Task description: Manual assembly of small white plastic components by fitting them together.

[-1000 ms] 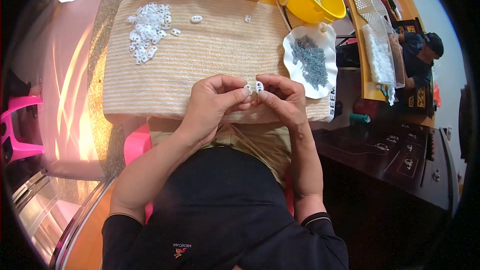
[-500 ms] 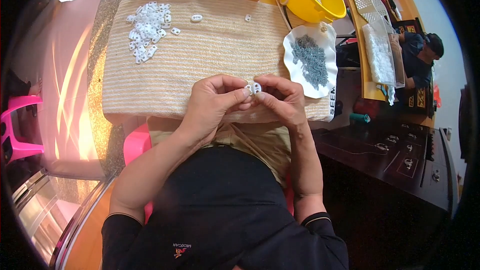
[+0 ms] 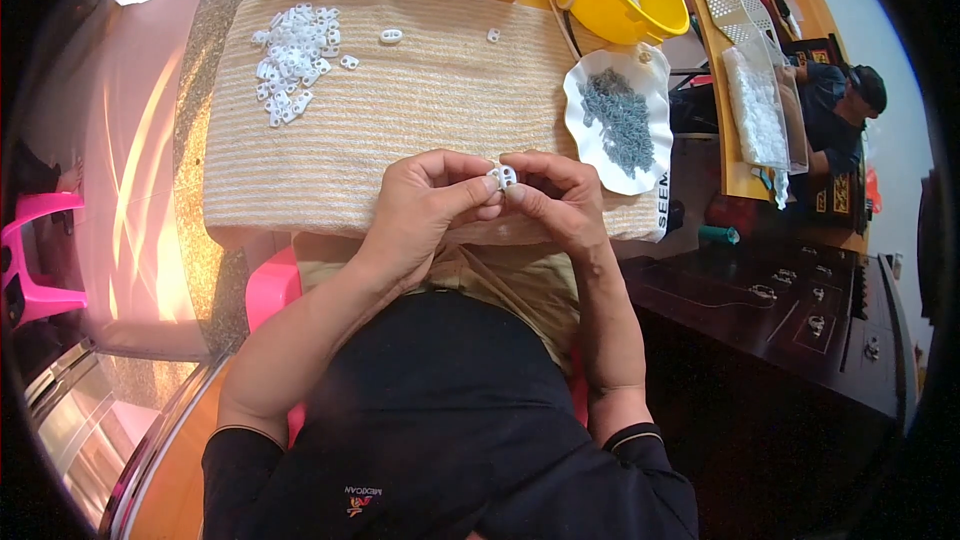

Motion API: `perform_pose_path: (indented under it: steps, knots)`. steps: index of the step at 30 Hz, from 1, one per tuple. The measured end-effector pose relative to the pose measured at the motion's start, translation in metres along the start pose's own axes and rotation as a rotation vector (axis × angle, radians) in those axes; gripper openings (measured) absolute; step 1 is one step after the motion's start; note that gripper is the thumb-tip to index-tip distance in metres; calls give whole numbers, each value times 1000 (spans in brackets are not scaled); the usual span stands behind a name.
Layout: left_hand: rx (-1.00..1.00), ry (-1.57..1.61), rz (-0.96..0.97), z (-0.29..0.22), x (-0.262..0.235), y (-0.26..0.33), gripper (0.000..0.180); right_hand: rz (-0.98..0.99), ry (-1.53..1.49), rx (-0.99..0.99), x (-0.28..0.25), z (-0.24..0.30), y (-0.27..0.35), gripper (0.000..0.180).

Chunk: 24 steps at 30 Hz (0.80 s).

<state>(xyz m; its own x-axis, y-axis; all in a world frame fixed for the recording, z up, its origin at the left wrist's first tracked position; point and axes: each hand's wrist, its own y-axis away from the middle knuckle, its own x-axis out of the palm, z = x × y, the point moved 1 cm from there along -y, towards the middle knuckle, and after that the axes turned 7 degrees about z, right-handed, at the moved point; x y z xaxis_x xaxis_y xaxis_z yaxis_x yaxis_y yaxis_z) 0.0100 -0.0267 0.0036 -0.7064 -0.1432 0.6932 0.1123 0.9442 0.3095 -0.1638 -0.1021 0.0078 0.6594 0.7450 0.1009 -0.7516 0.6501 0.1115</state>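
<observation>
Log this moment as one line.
left hand pinches small white part | right hand pinches white holed part beside it | white pile on striped towel, left | grey pieces on white wavy plate, right

A: How is the cloth (image 3: 430, 110) patterned?

B: Narrow beige and white stripes are carried across it, and black lettering on white is seen at one corner.

A: And the held pieces (image 3: 508, 176)?

B: White is shown, broken by dark spots; the same white is repeated in the heap (image 3: 295, 55).

A: What is found on the right?

B: Small grey parts (image 3: 620, 115) are framed by a white plate (image 3: 630, 184), and bright yellow is displayed by the basin (image 3: 660, 10).

A: The clothing?

B: The shirt (image 3: 440, 370) is coloured black, marked with a small red-and-yellow emblem; khaki is seen in the trousers (image 3: 470, 285).

A: The stool (image 3: 50, 205)?

B: Vivid pink is shown.
</observation>
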Motion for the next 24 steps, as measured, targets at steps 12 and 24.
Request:
perform_pose_path:
  steps: [12, 24]
  knots:
    - [-27, 60, 31, 1, -2, 1, 14, -7, -68, -38, 3, -4, 0, 28]
    - [-93, 211, 138, -1, 0, 0, 16, 24, -197, -69, 2, -5, 3, 32]
